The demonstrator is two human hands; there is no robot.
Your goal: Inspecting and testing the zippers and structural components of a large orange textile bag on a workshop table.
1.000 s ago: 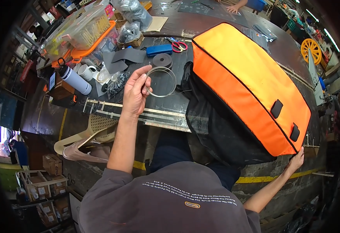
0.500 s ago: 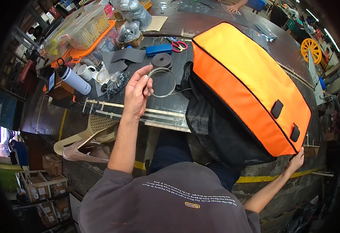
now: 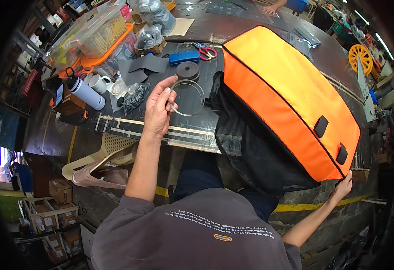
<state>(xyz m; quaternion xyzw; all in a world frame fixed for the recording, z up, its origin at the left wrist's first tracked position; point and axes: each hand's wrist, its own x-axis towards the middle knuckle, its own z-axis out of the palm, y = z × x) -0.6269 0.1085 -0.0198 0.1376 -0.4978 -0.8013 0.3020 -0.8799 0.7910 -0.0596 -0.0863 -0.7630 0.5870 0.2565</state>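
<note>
My left hand (image 3: 159,108) pinches a thin coiled wire (image 3: 203,97) between thumb and fingers, and its loops hang out to the right above the dark table. To the right lies a large boxy bag (image 3: 282,90), bright orange on its upper panels with black piping and two short black tabs. Loose black fabric (image 3: 255,155) spreads from its near side over the table edge. At the bag's near right corner, my right hand (image 3: 343,186) has its fingers round the edge, partly hidden beneath it. Just beyond the wire sits a roll of dark grey tape (image 3: 188,70).
Red-handled scissors (image 3: 208,54) and a blue case (image 3: 184,57) lie behind the roll. At left stand a bottle (image 3: 86,93), a white mug (image 3: 99,84) and clear plastic bins (image 3: 102,38). A chair (image 3: 100,155) is below the table's edge. Another person's hand (image 3: 271,9) rests far back.
The wire's loose end, which stuck out toward the bag, has drawn in, and the loops now look rounder and wider. Both hands stay nearly where they were.
</note>
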